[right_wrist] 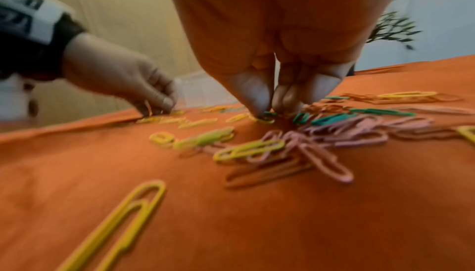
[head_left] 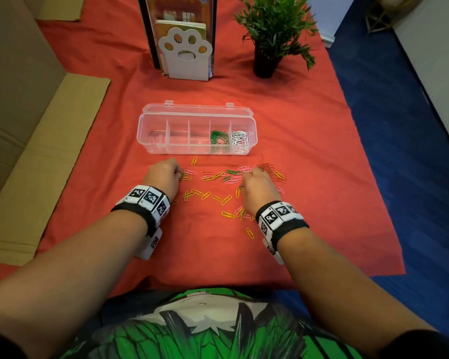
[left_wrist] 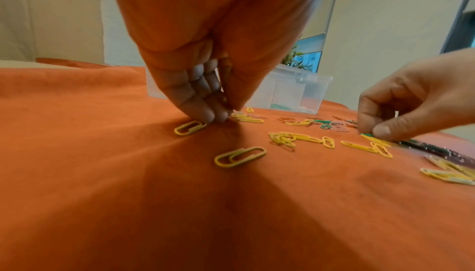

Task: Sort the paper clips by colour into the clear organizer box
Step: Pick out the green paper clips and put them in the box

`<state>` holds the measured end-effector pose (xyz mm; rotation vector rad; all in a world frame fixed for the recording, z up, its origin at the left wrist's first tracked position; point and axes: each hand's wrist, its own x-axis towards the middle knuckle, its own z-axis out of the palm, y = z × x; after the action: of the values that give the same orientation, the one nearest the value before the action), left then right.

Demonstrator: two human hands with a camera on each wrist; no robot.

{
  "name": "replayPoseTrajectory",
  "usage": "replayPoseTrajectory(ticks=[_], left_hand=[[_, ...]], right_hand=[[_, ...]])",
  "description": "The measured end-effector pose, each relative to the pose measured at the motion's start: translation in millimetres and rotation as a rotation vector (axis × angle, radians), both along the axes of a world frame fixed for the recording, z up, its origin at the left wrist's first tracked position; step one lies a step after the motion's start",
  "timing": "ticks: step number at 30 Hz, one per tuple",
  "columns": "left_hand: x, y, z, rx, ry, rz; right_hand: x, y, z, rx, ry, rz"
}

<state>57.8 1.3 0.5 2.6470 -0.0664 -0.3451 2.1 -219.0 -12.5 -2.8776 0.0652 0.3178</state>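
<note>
While both my hands work low over the red cloth [head_left: 322, 141] on the table, the clear organizer box [head_left: 151, 125] sits open just beyond them, lid back. Its far-right compartment holds white clips [head_left: 240, 138], the one beside it green clips [head_left: 219, 138]; the other compartments look bare of clips.

My left hand [head_left: 163, 177] is at the left end of the scatter, fingers [left_wrist: 205, 113] bunched together with tips down on the cloth, just beside a yellow clip [left_wrist: 190, 127]; I cannot tell whether they actually pinch anything. My right hand [head_left: 259, 187] is down in the thick of the loose clips [head_left: 218, 177], thumb and fingers [right_wrist: 257, 100] drawn together at a green and a yellow clip; the wrist view is too blurred to say that either is gripped.

Yellow, pink, green and red clips lie mixed between my hands and to the right, some overlapping in tangles, with a few yellow ones nearer to me. A lone yellow clip [head_left: 194, 160] lies between the scatter and the box.

Farther off stand a paw-shaped white bookend [head_left: 186, 60] with books behind it and, to its right, a potted plant [head_left: 270, 35]. Cardboard [head_left: 36, 164] lies along the left edge of the cloth.
</note>
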Motion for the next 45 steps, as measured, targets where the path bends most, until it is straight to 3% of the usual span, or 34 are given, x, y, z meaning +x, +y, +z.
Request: replayPoseTrajectory(ticks=[7, 10, 12, 16, 19, 21, 24, 28, 30, 35, 40, 42, 45], left_hand=[[-4.2, -1.5, -1.1, -0.166, 0.059, 0.102], [-5.7, -13.5, 6.8, -0.525, 0.295, 0.359], [-7.5, -22.9, 15.2, -0.766, 0.431, 0.505], [-9.2, -35.7, 25.9, -1.070, 0.631, 0.627], [-8.2, -50.2, 26.9, -1.090, 0.645, 0.610], [-8.0, -65.1, 26.3, -0.986, 0.581, 0.527], [-8.7, -81.3, 19.3, -0.546, 0.346, 0.178], [-8.1, -87.0, 7.1, -0.077, 0.034, -0.143], [-7.9, -89.1, 1.9, 0.009, -0.008, -0.234], [-10.0, -89.1, -5.1, 0.060, -0.011, -0.322], [-10.1, -85.0, -7.1, 0.100, -0.009, -0.353], [-9.9, -80.6, -10.7, 0.101, 0.002, -0.356], [-10.9, -74.1, -14.6, 0.039, 0.022, -0.296]], right_hand=[[-3.1, 11.2, 4.0, -0.175, 0.013, 0.143], [5.0, 6.1, 4.5, -0.093, 0.060, 0.091], [13.3, -1.9, 4.6, 0.130, 0.127, -0.117], [14.9, -23.0, 12.2, 0.900, 0.162, -0.618], [5.2, -41.3, 24.8, 1.345, 0.121, -0.831], [1.4, -51.1, 27.5, 1.459, 0.092, -0.906], [2.4, -56.1, 22.0, 1.269, 0.120, -0.895], [9.2, -46.3, 16.6, 0.451, 0.116, -0.470], [9.7, -37.0, 13.8, 0.274, 0.084, -0.319], [14.0, -23.6, 1.5, 0.085, 0.006, -0.099], [12.7, -20.2, -4.1, -0.023, 0.034, -0.027], [14.4, -21.3, -4.6, 0.041, 0.053, -0.045], [19.7, -28.1, -1.0, 0.341, 0.122, -0.215]])
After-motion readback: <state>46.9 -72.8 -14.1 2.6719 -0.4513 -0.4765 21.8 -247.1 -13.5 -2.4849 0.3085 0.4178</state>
